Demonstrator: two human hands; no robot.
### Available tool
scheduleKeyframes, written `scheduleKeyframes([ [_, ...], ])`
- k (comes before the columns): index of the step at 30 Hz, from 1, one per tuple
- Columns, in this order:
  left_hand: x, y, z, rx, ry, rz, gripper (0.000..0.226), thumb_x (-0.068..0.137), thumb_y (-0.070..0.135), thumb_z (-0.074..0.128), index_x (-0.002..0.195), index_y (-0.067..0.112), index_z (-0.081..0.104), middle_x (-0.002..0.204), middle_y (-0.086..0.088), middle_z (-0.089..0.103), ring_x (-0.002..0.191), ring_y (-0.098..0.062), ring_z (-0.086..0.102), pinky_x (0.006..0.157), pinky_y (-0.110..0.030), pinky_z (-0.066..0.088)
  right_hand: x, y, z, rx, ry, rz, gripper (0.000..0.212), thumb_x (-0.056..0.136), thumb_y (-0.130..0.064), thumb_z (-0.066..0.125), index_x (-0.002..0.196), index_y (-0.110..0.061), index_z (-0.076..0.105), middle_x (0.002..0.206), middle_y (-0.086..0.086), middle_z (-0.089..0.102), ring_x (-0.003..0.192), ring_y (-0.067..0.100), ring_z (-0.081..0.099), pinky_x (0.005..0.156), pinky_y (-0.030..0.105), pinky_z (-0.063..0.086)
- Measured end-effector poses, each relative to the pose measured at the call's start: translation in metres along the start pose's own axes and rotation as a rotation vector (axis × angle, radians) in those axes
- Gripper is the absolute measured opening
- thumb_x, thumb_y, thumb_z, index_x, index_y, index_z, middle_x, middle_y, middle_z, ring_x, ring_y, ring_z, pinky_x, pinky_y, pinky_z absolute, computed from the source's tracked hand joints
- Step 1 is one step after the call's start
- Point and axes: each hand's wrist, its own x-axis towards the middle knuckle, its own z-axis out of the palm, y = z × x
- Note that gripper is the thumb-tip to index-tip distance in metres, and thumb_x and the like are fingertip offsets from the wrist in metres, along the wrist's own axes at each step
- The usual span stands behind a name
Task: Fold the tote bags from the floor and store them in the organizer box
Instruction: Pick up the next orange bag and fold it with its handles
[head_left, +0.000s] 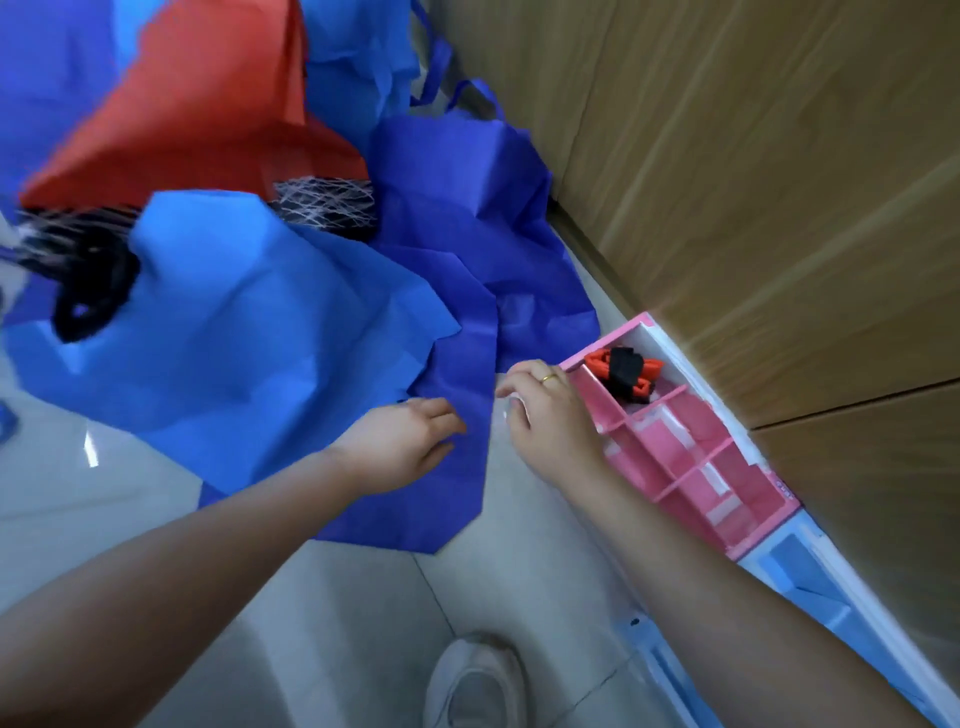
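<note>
Dark blue tote bag (457, 426), flat on floor (322, 597) for folding: left hand (410, 441) presses, fingers relaxed; right hand (540, 410) fingers curl at its edge, grip unclear; pink organizer box (691, 457) beside.

left hand (410, 441) rests on a dark blue bag (457, 395) on the floor (332, 613); right hand (545, 410) touches its edge beside the pink box (691, 457).

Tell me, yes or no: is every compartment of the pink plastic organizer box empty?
No: the far end compartment of the pink plastic organizer box already holds a folded orange-and-black bundle.
</note>
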Motion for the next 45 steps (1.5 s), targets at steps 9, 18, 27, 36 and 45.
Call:
scheduleKeyframes([
  [9,-0.19,-0.066,-0.106,0.099,-0.063,-0.499,0.038,0.095,0.032,0.033,0.122,0.02,0.059,0.116,0.001,0.059,0.092,-0.025,0.062,0.066,-0.031,0.043,0.048,-0.194,0.074,0.266,-0.276,-0.203,0.024,0.085,0.001,0.046,0.087,-0.009,0.067,0.091,-0.002,0.063,0.084,0.014,0.056,0.076,0.031,0.046],
  [18,-0.362,-0.138,-0.126,0.14,-0.292,-0.713,0.038,0.1,0.026,0.034,0.137,0.025,0.04,0.135,0.006,0.043,0.103,-0.019,0.056,0.068,-0.028,0.039,0.073,-0.334,0.171,-0.063,-0.361,-0.439,0.021,0.086,-0.007,0.05,0.101,-0.01,0.065,0.104,0.004,0.06,0.097,0.025,0.054,0.085,0.04,0.044],
  [27,-0.295,-0.164,-0.151,-0.16,0.193,-0.702,0.034,0.097,0.021,0.041,0.131,0.023,0.048,0.131,0.008,0.048,0.105,-0.016,0.055,0.074,-0.025,0.039,0.143,-0.317,0.111,-0.557,0.028,-0.197,0.047,0.087,-0.011,0.057,0.132,-0.019,0.05,0.145,0.005,0.039,0.126,0.032,0.035,0.096,0.044,0.031],
  [36,-0.278,-0.169,-0.159,-0.261,0.46,-0.654,0.029,0.094,0.017,0.049,0.122,0.019,0.056,0.119,0.005,0.055,0.084,-0.016,0.059,0.081,-0.037,0.049,0.181,-0.321,0.118,-0.4,0.058,-0.336,0.027,0.077,0.008,0.043,0.097,0.0,0.059,0.113,0.018,0.051,0.094,0.037,0.051,0.07,0.039,0.04],
  [45,-0.346,-0.165,-0.196,-0.063,0.872,-0.626,0.047,0.09,0.029,0.042,0.134,0.014,0.045,0.134,-0.009,0.043,0.118,-0.023,0.046,0.095,-0.035,0.041,0.117,-0.383,0.136,-0.205,-0.365,-0.981,0.04,0.064,0.003,0.03,0.084,-0.005,0.063,0.117,0.009,0.06,0.089,0.026,0.06,0.061,0.027,0.048],
])
